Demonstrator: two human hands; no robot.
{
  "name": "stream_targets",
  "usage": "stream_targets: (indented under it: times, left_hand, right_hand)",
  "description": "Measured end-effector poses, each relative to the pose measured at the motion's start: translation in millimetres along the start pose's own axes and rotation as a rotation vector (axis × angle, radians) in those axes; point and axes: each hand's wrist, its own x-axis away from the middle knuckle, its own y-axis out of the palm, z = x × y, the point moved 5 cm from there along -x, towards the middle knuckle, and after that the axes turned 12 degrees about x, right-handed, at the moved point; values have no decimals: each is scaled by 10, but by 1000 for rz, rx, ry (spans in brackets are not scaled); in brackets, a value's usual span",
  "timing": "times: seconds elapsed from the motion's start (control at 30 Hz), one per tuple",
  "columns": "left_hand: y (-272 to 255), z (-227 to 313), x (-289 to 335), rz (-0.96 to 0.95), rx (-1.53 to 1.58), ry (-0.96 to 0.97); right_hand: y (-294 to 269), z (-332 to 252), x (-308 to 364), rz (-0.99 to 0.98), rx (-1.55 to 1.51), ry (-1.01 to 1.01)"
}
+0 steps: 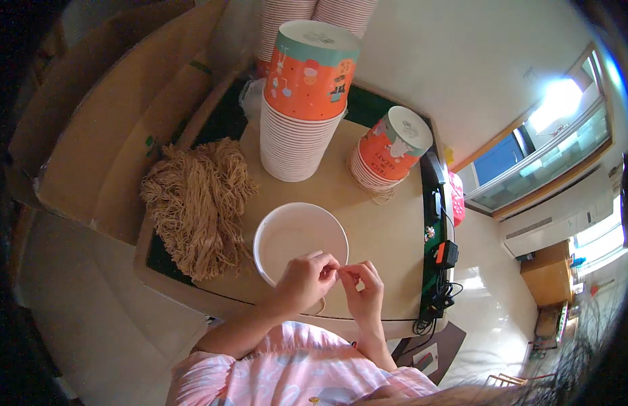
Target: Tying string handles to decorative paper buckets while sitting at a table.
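A white paper bucket [297, 233] stands in front of me with its open mouth up. My left hand [307, 281] is at its near right rim, thumb and forefinger pinched together. A loop of tan cord [319, 308] hangs just below that hand. Meeting it tip to tip, my right hand [363, 287] is also closed in a pinch beside the bucket. The fingers hide most of what lies between the tips, so I cannot make out what the right hand pinches.
A big bundle of tan cords [199, 210] lies left of the bucket. Behind stand a tall stack of upturned orange buckets [300, 128] and a shorter stack [392, 149] with cords at its base. Cardboard [111, 128] rises at left; black adapters and cables [439, 284] line the table's right edge.
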Motion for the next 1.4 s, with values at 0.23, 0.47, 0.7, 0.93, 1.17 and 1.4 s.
stream_targets:
  times: [0.23,0.47,0.7,0.93,1.17,1.4]
  left_hand:
    - [-139,47,-1,17,-42,11]
    - [-285,66,-48,56,-62,41]
    - [-209,-1,-27,-18,-81,-49]
    - [-149,0,-32,-62,-177,-15]
    - [-91,29,-5,-55,-196,72]
    - [-66,5,-4,-66,-38,-92]
  right_hand:
    - [23,-10,-3,-7,34,-51]
    - [-46,12,-36,35,37,-11]
    - [-22,10,-25,37,33,-7]
    - [-16,0,-29,20,45,-19]
    - [21,-75,-53,2,15,-89]
    - [130,180,-4,4,-207,22]
